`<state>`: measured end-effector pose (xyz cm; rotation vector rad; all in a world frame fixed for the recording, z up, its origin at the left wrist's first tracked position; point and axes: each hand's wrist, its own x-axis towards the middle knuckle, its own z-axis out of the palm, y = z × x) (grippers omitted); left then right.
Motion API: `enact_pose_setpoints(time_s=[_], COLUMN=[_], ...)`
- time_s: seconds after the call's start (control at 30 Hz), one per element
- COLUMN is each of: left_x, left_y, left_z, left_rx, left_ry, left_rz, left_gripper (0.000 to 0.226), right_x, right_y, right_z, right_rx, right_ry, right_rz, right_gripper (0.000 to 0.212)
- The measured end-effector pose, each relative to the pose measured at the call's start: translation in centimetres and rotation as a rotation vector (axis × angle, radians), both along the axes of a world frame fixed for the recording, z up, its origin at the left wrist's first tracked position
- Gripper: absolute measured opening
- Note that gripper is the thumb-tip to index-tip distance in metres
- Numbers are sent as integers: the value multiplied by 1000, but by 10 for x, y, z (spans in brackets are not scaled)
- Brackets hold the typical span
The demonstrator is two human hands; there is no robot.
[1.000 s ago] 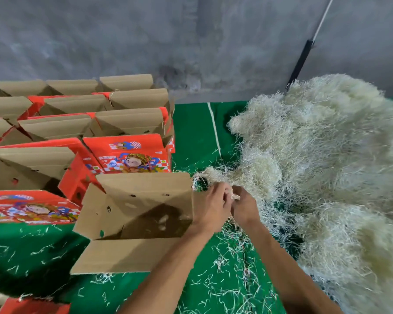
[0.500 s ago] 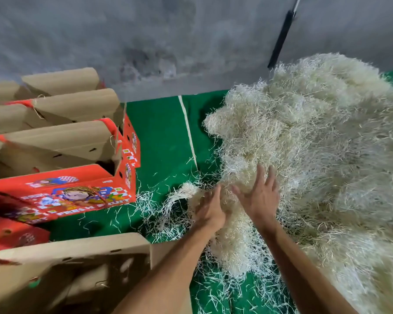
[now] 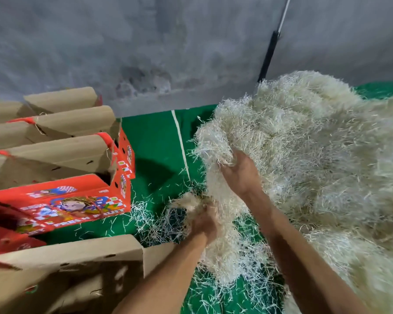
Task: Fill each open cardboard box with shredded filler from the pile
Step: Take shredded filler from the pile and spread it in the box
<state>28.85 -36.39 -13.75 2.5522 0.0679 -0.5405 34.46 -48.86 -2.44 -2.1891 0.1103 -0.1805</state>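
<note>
A big pale pile of shredded filler covers the right side of the green mat. My right hand grips a thick clump of filler at the pile's left edge, fingers buried in it. My left hand grips the lower part of the same hanging clump, just right of the nearest open cardboard box, whose brown flaps stand open at the bottom left. More open red-printed boxes stand in a row behind it.
The green mat with a white line lies between boxes and pile, strewn with loose shreds. A grey concrete wall rises behind. A black-and-white pole leans on the wall above the pile.
My hands went from the box edge into the pile. The right hand, open half a second ago, now grips a clump and has raised it; the left hand has closed on its lower part.
</note>
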Motion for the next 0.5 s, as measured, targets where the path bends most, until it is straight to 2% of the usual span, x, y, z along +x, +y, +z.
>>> enact_pose_setpoints(time_s=[0.1, 0.17, 0.27, 0.33, 0.4, 0.5], left_x=[-12, -18, -27, -28, -31, -36], left_y=[7, 17, 34, 48, 63, 84], left_z=[38, 68, 123, 163, 203, 250], left_rx=[-192, -323, -576, -709, -879, -911], left_ry=[19, 16, -120, -231, -290, -266], left_rz=[-53, -43, 77, 178, 276, 366], left_gripper=[44, 42, 49, 27, 10, 16], right_x=[-8, -18, -41, -57, -70, -86], right_y=[13, 22, 32, 42, 55, 79], right_z=[63, 102, 150, 172, 189, 211], right_rx=[138, 120, 112, 137, 141, 65], right_ry=[-95, -135, -244, -320, -368, -442], right_rz=[38, 47, 43, 48, 50, 63], right_gripper=[67, 64, 31, 23, 34, 55])
